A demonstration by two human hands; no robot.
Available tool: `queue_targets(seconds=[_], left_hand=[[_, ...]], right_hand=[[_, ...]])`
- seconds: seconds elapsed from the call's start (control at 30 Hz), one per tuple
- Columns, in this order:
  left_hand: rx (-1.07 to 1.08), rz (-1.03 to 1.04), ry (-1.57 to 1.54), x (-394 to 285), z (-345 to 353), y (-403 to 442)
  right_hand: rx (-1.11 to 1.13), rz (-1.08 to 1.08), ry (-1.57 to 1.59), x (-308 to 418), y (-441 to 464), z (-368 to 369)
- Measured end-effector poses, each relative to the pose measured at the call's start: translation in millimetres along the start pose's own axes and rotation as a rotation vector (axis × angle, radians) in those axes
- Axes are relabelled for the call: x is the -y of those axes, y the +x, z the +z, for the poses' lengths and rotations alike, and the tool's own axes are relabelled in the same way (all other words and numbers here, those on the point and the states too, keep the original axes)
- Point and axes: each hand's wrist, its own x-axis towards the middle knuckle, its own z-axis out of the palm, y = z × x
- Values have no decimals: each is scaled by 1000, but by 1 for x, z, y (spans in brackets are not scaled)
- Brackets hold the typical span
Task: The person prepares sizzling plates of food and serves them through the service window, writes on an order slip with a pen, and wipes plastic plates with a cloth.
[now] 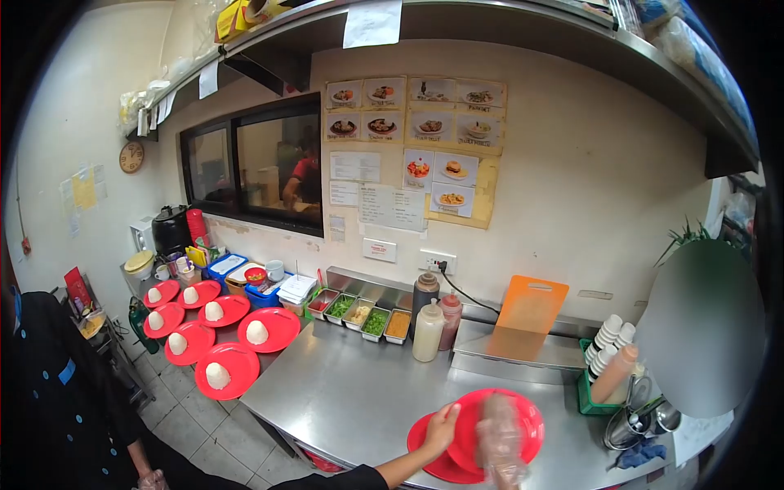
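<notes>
My left hand [442, 430], bare, has its fingers closed on the left rim of a red plate [529, 416]. Over the middle of that plate is my right hand [500, 437], in a clear plastic glove and smeared by motion; whether it holds anything cannot be made out. A second red plate [420, 433] lies partly beneath the first, on the steel counter [327, 400]. Farther left, several red plates [231, 357] each carry a white mound of rice [218, 376].
Small steel trays of toppings [375, 323] and squeeze bottles [427, 332] line the counter's back. An orange cutting board [531, 314] leans on the wall. At right are a green basket of cups [600, 396] and utensils [627, 429]. A person in black [65, 384] stands left.
</notes>
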Motion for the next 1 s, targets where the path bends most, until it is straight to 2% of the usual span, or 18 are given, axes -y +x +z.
queue_targets(seconds=[0.03, 0.13, 0.17, 0.2, 0.27, 0.3, 0.33, 0.37, 0.47, 0.53, 0.57, 0.63, 0.67, 0.73, 0.8, 0.87, 0.93, 1.0], left_hand=[[20, 22, -247, -13, 5, -2], [110, 36, -173, -73, -10, -6], [146, -53, -184, -84, -16, -7], [140, -58, -181, -91, -19, -10], [61, 203, -231, -102, -21, -9], [54, 209, -233, -108, -22, -1], [33, 246, -196, -113, -25, 5], [13, 278, -157, -116, -28, 8], [0, 257, -115, -135, -56, 3], [2, 317, -154, -148, -76, 0], [-28, 397, -101, -166, -86, -7], [-64, 478, -54, -186, -97, -14], [-66, 476, -57, -191, -97, -12], [-140, 329, -399, -199, -96, -7], [-144, 298, -491, -182, -77, -1], [-390, 480, -426, -168, -51, 10], [-376, 481, -361, -171, -41, 16], [-378, 520, -283, -160, -30, 28]], right_hand=[[16, -121, -190, -2, 8, 2], [79, -489, -758, -17, 32, 9], [103, -612, -944, -16, 37, 12], [110, -609, -940, -4, 44, 13], [-232, -375, -893, 23, 62, 13], [-187, -498, -637, 22, 57, 30], [-23, -571, -505, 35, 39, 48], [-7, -683, -791, 35, 27, 66], [24, -737, -921, 43, 30, 71], [-144, -558, -397, 15, 76, 45], [-145, -557, -397, 28, 80, 35], [89, 66, 486, 66, 79, 12], [91, 67, 483, 69, 75, 12], [114, 145, 690, 70, 69, 15], [-36, -120, 299, 29, 61, 32], [-53, 56, 641, 64, 44, 70], [-71, 233, 994, 99, 27, 114], [-86, 332, 1165, 91, 21, 114]])
